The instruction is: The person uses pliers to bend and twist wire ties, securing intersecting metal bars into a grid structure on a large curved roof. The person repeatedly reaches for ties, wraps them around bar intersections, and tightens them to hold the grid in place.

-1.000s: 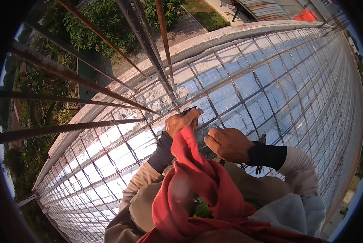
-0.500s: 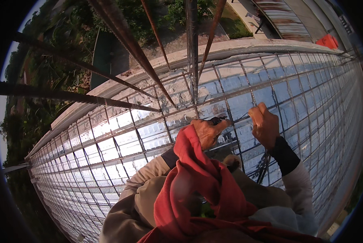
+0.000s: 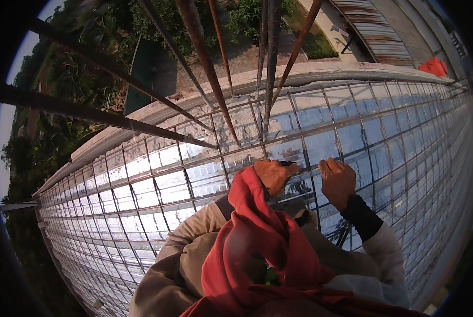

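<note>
My left hand [image 3: 272,177] is closed round a small dark tool [image 3: 286,164], mostly covered by the fingers, just above the steel rebar mesh [image 3: 308,168]. To its right my right hand [image 3: 338,182] is closed in a pinch, its fingertips facing the left hand. A thin dark wire ran from these fingertips half a second ago; now it barely shows. Below the right hand, by my leg, a bundle of dark wires [image 3: 343,232] lies partly hidden. Shiny corrugated metal sheeting [image 3: 321,147] lies beneath the mesh.
Tall rusty rebar rods [image 3: 207,71] rise from rough concrete [image 3: 247,119] ahead of me. A pale concrete edge [image 3: 194,103] curves along the far side, with a drop to ground and greenery beyond. My red cloth [image 3: 247,232] hangs down beside the left hand.
My right hand has moved down and slightly left, closer to the left hand. The left hand has turned a little, covering more of the dark tool. The whole view has shifted slightly.
</note>
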{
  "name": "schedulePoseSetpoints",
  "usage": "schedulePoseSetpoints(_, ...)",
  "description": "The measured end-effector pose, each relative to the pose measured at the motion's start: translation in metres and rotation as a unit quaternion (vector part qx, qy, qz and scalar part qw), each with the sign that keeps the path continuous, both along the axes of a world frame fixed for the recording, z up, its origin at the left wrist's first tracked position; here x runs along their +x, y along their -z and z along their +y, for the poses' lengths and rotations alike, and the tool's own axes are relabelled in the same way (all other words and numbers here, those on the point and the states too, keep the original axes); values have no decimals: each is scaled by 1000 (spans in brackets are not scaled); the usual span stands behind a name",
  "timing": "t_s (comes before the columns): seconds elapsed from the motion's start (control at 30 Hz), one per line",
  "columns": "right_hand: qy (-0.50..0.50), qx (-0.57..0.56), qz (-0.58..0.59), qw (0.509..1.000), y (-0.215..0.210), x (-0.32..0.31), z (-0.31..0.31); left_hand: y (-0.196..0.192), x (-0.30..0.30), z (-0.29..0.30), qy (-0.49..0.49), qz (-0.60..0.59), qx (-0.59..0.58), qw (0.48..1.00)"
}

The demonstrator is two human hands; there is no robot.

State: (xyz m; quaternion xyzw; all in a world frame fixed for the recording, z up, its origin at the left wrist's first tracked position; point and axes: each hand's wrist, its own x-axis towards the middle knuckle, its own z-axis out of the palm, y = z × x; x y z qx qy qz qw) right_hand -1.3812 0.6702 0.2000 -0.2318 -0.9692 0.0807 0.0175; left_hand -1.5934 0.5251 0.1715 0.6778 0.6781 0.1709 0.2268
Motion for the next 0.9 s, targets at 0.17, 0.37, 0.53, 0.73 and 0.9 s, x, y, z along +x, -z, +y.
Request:
schedulePoseSetpoints(0.17, -80, 97, 125, 984, -45, -35, -16, 16, -4, -10, -40, -110, 48, 992)
schedulePoseSetpoints(0.37, -4, -189, 184, 965, 10, -15, 2, 7, -1, -4, -113, -115, 77, 984)
schedulePoseSetpoints(0.53, -19, -97, 91, 991, 5, -13, -16, 3, -12, -4, -124, -48, 51, 990)
schedulePoseSetpoints(0.73, -87, -23, 58, 994, -21, -9, 3, 27, -11, -17, -76, -22, 178, 981)
schedulePoseSetpoints(0.9, -108, 37, 28, 993, -20, 11, 5, -4, -10, 2, -38, 1, 144, 989)
